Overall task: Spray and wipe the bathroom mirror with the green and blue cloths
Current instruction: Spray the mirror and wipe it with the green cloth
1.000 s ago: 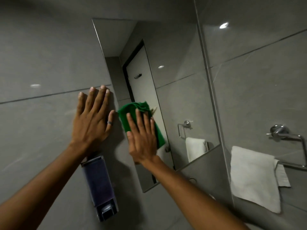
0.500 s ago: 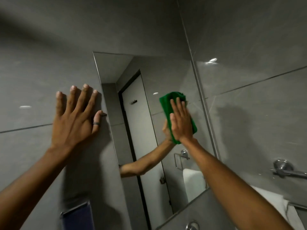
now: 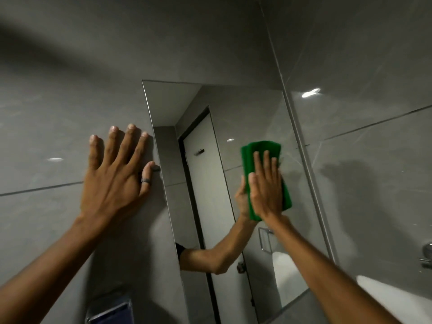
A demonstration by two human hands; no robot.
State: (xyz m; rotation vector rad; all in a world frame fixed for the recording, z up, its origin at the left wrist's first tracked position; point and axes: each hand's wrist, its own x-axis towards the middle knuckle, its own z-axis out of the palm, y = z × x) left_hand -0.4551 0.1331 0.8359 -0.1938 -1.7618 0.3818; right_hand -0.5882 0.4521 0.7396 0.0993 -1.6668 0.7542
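Now right hand [image 3: 266, 192] fingers [image 3: 265, 163], pressed together, flatten green cloth [image 3: 264, 148] against mirror [image 3: 210, 160].

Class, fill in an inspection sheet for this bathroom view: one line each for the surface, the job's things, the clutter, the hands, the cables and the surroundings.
Surface: mirror fixed to the grey tiled wall; it reflects a door and the wiping arm.
Job's things: green cloth flat on the glass near the mirror's right edge; blue cloth and spray not seen.
Clutter: nothing seen.
Hands: right hand pressed flat over the green cloth; left hand spread on the tiles beside the mirror's left edge, ring on the thumb.
Cables: nothing seen.
Surroundings: white towel and metal rail at lower right; dark wall-mounted box at the bottom edge.
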